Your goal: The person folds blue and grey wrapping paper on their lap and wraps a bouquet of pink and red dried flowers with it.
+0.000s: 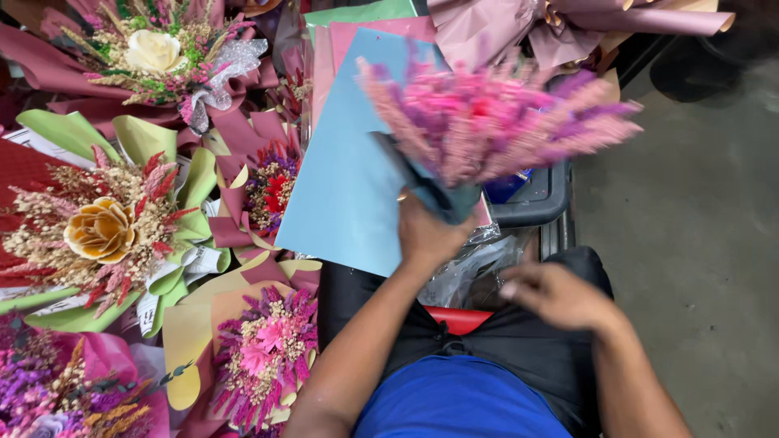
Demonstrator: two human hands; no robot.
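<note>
While your left hand [426, 235] grips the pink bunch [495, 122] against blue paper [341, 186], unwrapped, your right hand [556, 296] hovers, fingers loosely open.

Your left hand [426, 235] grips the stems of a pink and purple flower bunch [495, 122] over a blue paper sheet [345, 186]. Your right hand [556, 296] rests blurry above your lap. Wrapped bouquets, one with a yellow rose [101, 231], lie on your left.
</note>
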